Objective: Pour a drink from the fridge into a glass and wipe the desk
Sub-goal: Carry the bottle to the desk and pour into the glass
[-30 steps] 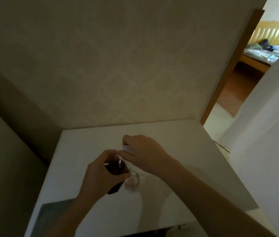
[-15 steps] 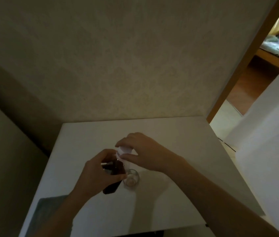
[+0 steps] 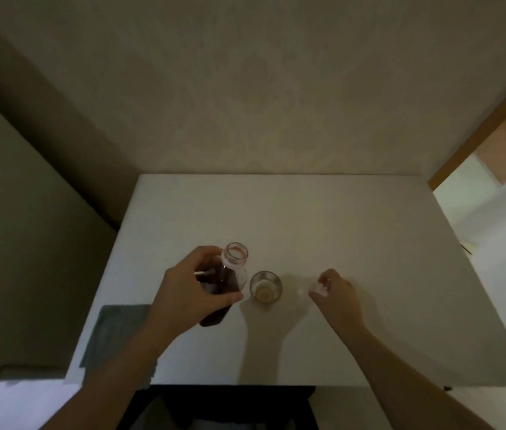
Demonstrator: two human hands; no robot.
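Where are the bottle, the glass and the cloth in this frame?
bottle (image 3: 235, 255): head view, on its open neck.
glass (image 3: 266, 287): head view, inside its rim, seen from above.
cloth (image 3: 112, 333): head view, on the middle of the grey sheet at the desk's near left corner.

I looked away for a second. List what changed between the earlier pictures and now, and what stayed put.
The right hand has lifted the white cap off the bottle and carried it right, down near the desk beside the glass. The bottle's mouth is now open. Unchanged: the left hand grips the bottle, the glass stands in place, and the grey cloth lies at the near left corner.
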